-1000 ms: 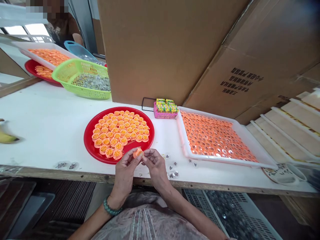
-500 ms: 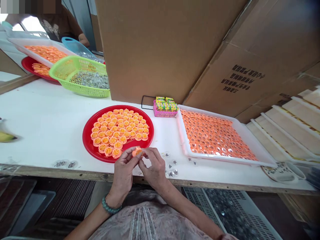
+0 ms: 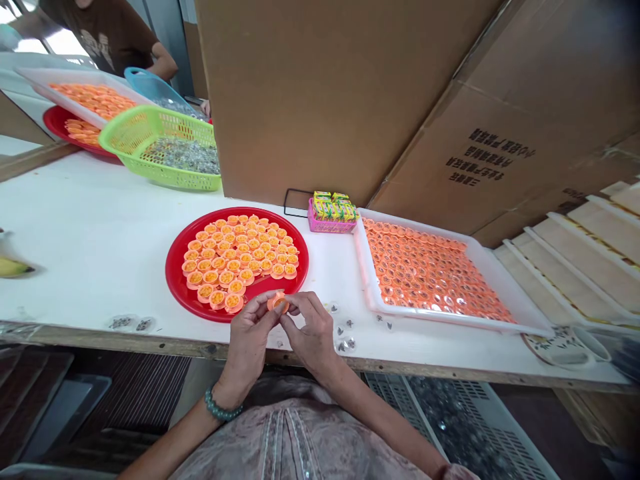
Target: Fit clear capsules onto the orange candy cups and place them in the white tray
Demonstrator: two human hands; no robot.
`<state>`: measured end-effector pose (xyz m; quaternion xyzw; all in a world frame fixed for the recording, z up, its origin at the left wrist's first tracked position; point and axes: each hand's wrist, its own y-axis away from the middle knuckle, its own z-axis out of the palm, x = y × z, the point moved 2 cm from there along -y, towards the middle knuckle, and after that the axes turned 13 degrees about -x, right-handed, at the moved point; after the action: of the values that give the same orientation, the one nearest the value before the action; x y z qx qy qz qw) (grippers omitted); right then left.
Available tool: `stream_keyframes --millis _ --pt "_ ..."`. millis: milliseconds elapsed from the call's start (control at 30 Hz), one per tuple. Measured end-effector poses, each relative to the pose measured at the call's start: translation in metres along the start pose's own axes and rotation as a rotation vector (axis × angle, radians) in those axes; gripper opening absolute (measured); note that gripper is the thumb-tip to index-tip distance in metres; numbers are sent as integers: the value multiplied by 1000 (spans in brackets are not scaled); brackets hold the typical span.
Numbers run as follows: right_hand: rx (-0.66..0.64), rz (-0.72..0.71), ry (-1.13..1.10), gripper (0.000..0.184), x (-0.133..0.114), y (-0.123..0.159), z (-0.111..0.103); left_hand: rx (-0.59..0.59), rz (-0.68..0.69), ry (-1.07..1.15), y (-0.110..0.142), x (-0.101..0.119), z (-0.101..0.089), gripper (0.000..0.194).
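My left hand [image 3: 250, 339] pinches a small orange toy teacup [image 3: 278, 303] between thumb and fingertips. From the other side, my right hand [image 3: 313, 337] has its thumb and fingers closed on the same piece; the exact contact is partly hidden by the fingers. Both hands are held over the front edge of a round red tray [image 3: 175, 283]. Many matching orange cups [image 3: 235, 265] with yellow insides lie on it. Several small clear pieces with dark centres [image 3: 346, 345] lie on the table just right of my right hand.
A white tray [image 3: 370, 293] of orange pieces with clear tops stands at right, beside a pink basket [image 3: 333, 227] of yellow packets. Cardboard [image 3: 310, 100] walls the back. A green basket [image 3: 165, 175] sits back left; a banana [image 3: 13, 268] lies far left. A co-worker [image 3: 107, 40] is behind.
My right fingers have shifted slightly around the orange cup, which stays in my left pinch. The co-worker at the back left shows more of the torso and arm.
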<state>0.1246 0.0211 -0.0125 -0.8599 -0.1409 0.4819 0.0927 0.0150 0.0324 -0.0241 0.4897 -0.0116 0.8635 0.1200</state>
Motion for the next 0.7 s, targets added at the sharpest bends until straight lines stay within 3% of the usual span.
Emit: stream_keyframes --millis 233,400,533,700 --pt "-105 57 -144 26 6 -3 -11 -48 -43 -42 0 0 -6 37" --pt "-260 207 -368 30 10 -14 -30 -91 -130 -85 -4 2 -4 69" --pt "-276 188 -190 15 14 -22 -33 -103 -190 -178 -8 -1 -2 87" --pt "-230 93 -55 19 19 -19 -36 -154 -245 -232 -12 -8 2 93"
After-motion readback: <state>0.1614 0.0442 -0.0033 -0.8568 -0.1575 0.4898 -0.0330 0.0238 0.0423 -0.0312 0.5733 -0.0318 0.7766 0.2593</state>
